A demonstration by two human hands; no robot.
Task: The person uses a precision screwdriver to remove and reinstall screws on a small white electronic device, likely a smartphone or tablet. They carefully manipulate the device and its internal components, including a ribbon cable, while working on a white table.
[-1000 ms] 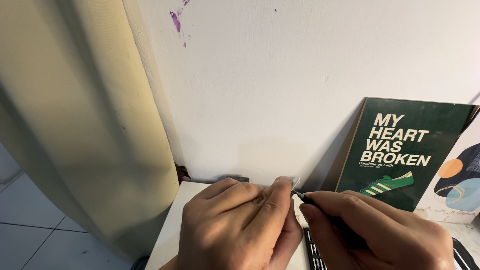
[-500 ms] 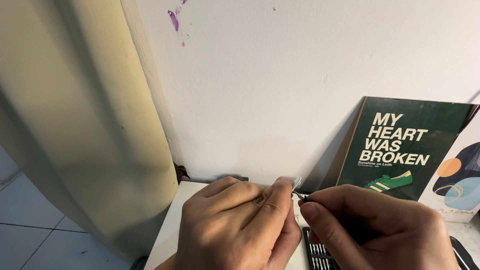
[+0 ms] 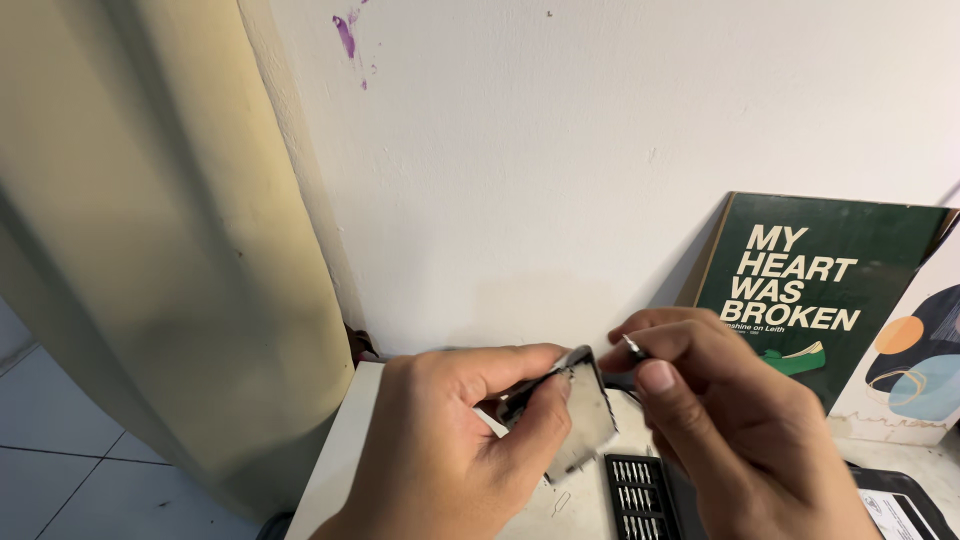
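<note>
Low centre of the frame, the left hand (image 3: 450, 450) pinches a small flat metal plate (image 3: 583, 415), tilted up on edge. The right hand (image 3: 740, 420), just right of it, pinches a thin tool (image 3: 634, 347) whose tip hangs beside the plate's top edge.

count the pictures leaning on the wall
2. A dark green print with white lettering leans at the right, above the right hand; a pale print with coloured shapes overlaps it, cut by the frame edge. More may lie out of view.
</note>
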